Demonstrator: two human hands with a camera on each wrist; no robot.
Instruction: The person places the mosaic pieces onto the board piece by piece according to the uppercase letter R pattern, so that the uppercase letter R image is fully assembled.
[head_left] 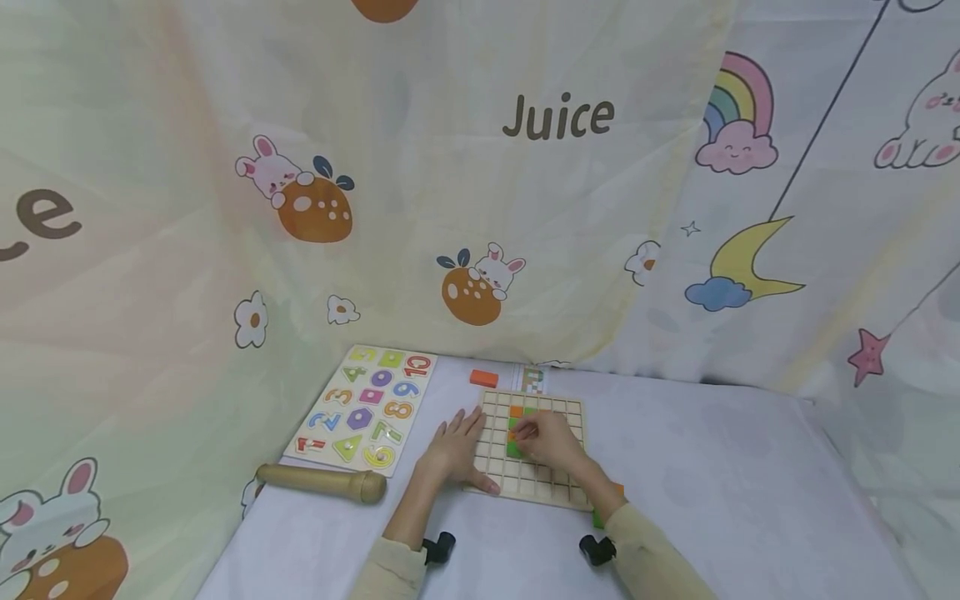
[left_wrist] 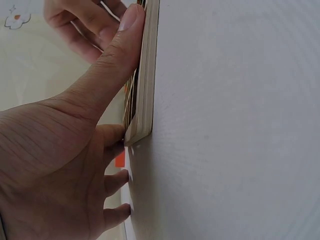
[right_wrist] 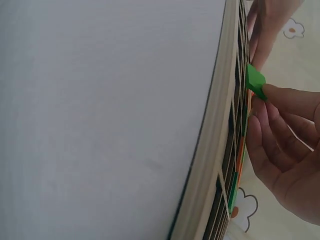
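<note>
A wooden grid board [head_left: 491,475] lies on the white table, with some green tiles [head_left: 514,451] and orange tiles [head_left: 516,412] set in its squares. My left hand [head_left: 452,450] rests along the board's left side with fingers spread. In the left wrist view its thumb [left_wrist: 112,65] lies on the board's edge, the other fingertips touching down beyond the corner. Over the middle of the board, my right hand [head_left: 553,439] pinches a small green block [right_wrist: 255,80]. That block is tilted at the grid's surface in the right wrist view; the fingers hide it in the head view.
To the left lie a number-and-shape puzzle board [head_left: 360,417] and a wooden, microphone-shaped stick [head_left: 322,481]. An orange block [head_left: 483,379] and a coloured pattern card [head_left: 533,379] sit behind the grid. Beside my right forearm are partly hidden orange and green blocks [head_left: 597,519]. A printed curtain [head_left: 405,208] hangs behind.
</note>
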